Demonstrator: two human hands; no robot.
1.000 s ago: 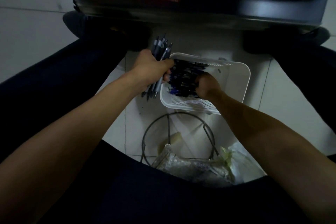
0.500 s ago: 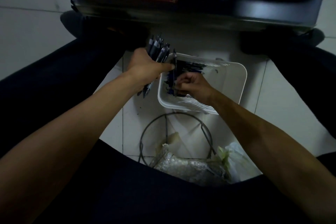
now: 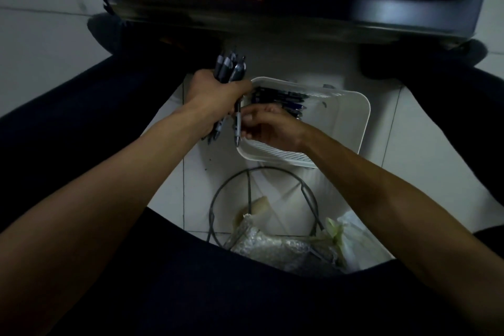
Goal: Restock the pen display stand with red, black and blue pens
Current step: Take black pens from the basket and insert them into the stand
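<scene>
Dim tiled floor (image 3: 196, 177). Gathering step, it seems: your left hand (image 3: 215, 95) grips a pen bundle (image 3: 228, 70); your right hand (image 3: 270, 129) pinches one pen (image 3: 237, 126), to add next.

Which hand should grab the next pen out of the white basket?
The right hand, probably. It hovers over the basket, close to the loose pens, pinching only a single pen. The left hand is beside the basket, gripping a full bundle.
</scene>
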